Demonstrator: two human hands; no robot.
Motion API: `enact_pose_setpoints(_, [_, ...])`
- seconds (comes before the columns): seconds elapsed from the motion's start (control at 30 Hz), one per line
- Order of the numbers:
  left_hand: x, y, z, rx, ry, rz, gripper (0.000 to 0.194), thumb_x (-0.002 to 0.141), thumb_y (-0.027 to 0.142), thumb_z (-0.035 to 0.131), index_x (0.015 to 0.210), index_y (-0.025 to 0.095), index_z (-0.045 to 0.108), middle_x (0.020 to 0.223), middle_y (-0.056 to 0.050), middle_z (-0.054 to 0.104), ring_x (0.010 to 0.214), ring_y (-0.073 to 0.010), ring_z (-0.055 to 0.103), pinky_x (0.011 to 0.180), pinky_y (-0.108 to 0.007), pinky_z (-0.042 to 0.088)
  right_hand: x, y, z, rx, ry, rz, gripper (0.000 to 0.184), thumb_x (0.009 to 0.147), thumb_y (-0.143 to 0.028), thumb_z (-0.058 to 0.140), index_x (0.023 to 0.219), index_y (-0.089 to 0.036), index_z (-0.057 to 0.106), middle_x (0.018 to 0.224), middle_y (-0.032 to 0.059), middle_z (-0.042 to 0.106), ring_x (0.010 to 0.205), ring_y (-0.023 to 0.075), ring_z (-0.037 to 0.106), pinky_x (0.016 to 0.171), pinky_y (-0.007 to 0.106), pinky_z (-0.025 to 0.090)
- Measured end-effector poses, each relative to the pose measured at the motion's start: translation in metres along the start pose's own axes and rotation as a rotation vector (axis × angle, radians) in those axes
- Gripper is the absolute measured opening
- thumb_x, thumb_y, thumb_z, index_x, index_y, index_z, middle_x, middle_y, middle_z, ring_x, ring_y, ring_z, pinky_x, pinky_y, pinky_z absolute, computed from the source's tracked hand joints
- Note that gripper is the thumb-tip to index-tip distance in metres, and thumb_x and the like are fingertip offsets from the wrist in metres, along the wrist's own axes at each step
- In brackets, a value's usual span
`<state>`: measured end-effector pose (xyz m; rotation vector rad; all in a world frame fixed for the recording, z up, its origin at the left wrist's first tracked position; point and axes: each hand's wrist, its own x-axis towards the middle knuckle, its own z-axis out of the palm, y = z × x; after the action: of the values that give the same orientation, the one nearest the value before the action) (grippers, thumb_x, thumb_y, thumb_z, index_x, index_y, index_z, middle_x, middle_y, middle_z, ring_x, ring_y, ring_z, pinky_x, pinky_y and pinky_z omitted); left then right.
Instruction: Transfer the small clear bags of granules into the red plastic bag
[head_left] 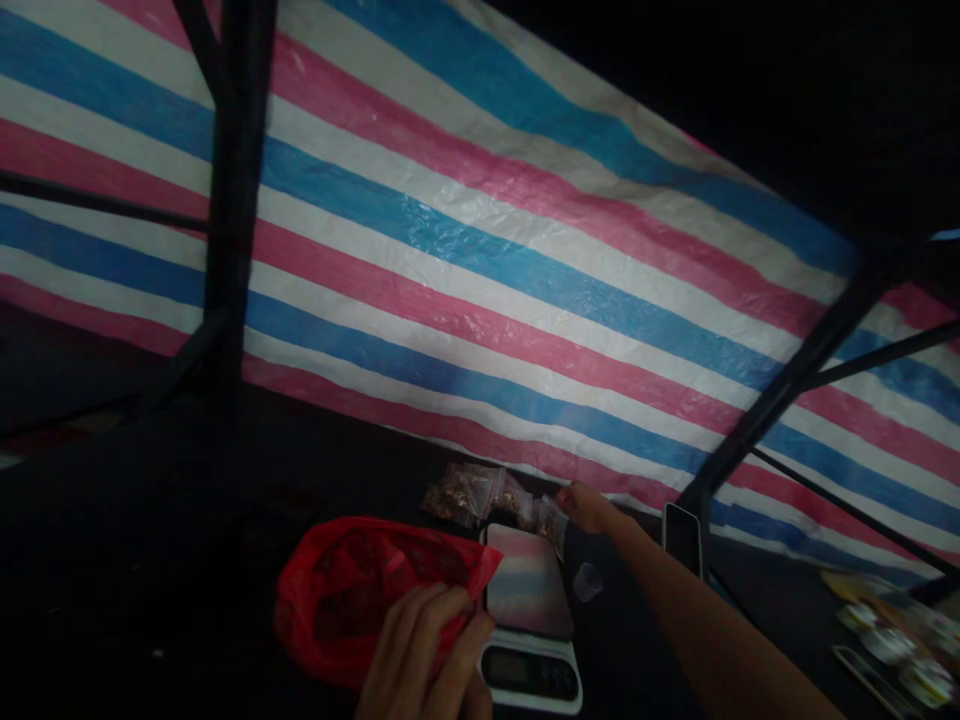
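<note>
Right hand [581, 505] stretched out far over the dark surface [637, 640], fingertips pinched on a small clear pouch [553, 520] with brown contents — grip closed on it at the pouch's upper edge. Pouch sits at the far right corner of the scale [529, 615], just beside a heap of like filled pouches [476, 493] lying at the foot of the striped tarp [480, 260].

Left hand [420, 650] near the body, fingers clenched on the mouth of a red plastic bag [352, 590], which slumps left of the scale, touching its edge.

Step in hand, as I judge it: a filled pouch being set with, or lifted from, the heap — cannot tell which. Next move would call for a light pinch kept high on the pouch so the contents stay down.

Pouch hangs tilted, long axis running from the fingers down toward the scale; too dim to tell its mouth end. Scale's long axis runs away from the person, display nearest

A small clear cup [587, 581] and a phone [682, 538] lie right of the scale
</note>
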<state>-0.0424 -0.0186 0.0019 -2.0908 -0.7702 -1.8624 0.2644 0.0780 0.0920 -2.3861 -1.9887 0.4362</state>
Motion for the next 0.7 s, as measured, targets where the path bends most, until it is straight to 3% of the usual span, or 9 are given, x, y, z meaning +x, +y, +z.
enact_pose_setpoints(0.07, [-0.001,0.003,0.004,-0.02,0.01,-0.051,0.041,0.082,-0.003,0.049,0.107,0.023,0.067,0.099,-0.004,0.071,0.094,-0.0176,0.069,0.086,-0.029,0.055,-0.005,0.0,-0.008,0.04,0.033,-0.013,0.038,0.101,-0.04,0.07,0.132,-0.019,0.066,0.136,0.0082,0.067,0.115,0.0295,0.069,0.095,0.048,0.061])
enact_pose_setpoints(0.2, [-0.003,0.009,0.006,-0.231,-0.142,-0.191,0.044,0.085,0.0,0.053,0.117,0.027,0.065,0.104,-0.003,0.075,0.093,-0.0159,0.075,0.082,-0.022,0.059,-0.034,-0.005,-0.043,0.16,0.13,-0.08,0.035,0.102,-0.04,0.069,0.129,-0.018,0.067,0.131,0.0086,0.069,0.11,0.0267,0.071,0.093,0.046,0.062])
enact_pose_setpoints(0.33, [0.003,0.016,0.013,-0.627,-0.215,-0.564,0.022,0.1,0.017,0.052,0.113,0.03,0.064,0.096,-0.001,0.073,0.086,-0.0146,0.075,0.076,-0.02,0.059,-0.082,-0.035,-0.067,0.327,0.217,-0.189,0.021,0.094,-0.034,0.068,0.084,-0.015,0.072,0.081,0.0026,0.072,0.079,0.0192,0.067,0.075,0.032,0.054])
enact_pose_setpoints(0.43, [0.009,0.019,0.02,-0.782,-0.276,-0.76,0.019,0.1,0.031,0.06,0.119,0.028,0.065,0.095,-0.002,0.073,0.083,-0.0162,0.074,0.076,-0.024,0.059,-0.119,-0.072,-0.059,0.464,0.204,-0.261,0.02,0.084,-0.036,0.07,0.076,-0.018,0.07,0.07,-0.0011,0.068,0.066,0.0144,0.06,0.062,0.027,0.045])
enact_pose_setpoints(0.5, [0.012,0.022,0.022,-0.793,-0.261,-0.799,0.035,0.091,0.029,0.072,0.126,0.028,0.065,0.097,-0.001,0.072,0.082,-0.0159,0.071,0.079,-0.026,0.059,-0.139,-0.096,-0.045,0.561,0.167,-0.284,0.018,0.079,-0.036,0.071,0.074,-0.019,0.071,0.067,-0.002,0.068,0.06,0.0124,0.057,0.057,0.025,0.041])
enact_pose_setpoints(0.57, [0.015,0.025,0.023,-0.774,-0.198,-0.816,0.047,0.082,0.026,0.081,0.126,0.028,0.066,0.101,-0.001,0.071,0.082,-0.0161,0.067,0.08,-0.026,0.058,-0.154,-0.115,-0.028,0.766,0.05,-0.283,0.015,0.072,-0.032,0.076,0.072,-0.019,0.07,0.066,-0.0023,0.068,0.059,0.0114,0.056,0.057,0.024,0.04])
enact_pose_setpoints(0.63, [0.016,0.027,0.022,-0.791,-0.167,-0.831,0.045,0.08,0.027,0.084,0.123,0.029,0.07,0.106,-0.003,0.071,0.088,-0.0183,0.068,0.084,-0.028,0.059,-0.162,-0.127,-0.015,0.907,-0.041,-0.257,0.011,0.068,-0.027,0.077,0.07,-0.018,0.07,0.066,-0.0026,0.069,0.059,0.0109,0.056,0.058,0.023,0.041])
enact_pose_setpoints(0.7, [0.015,0.028,0.02,-0.868,-0.211,-0.854,0.039,0.084,0.031,0.081,0.121,0.029,0.072,0.116,-0.006,0.073,0.104,-0.022,0.07,0.094,-0.031,0.058,-0.165,-0.131,-0.006,0.961,-0.092,-0.228,0.009,0.067,-0.024,0.077,0.069,-0.018,0.07,0.066,-0.0021,0.071,0.059,0.0114,0.058,0.059,0.024,0.043])
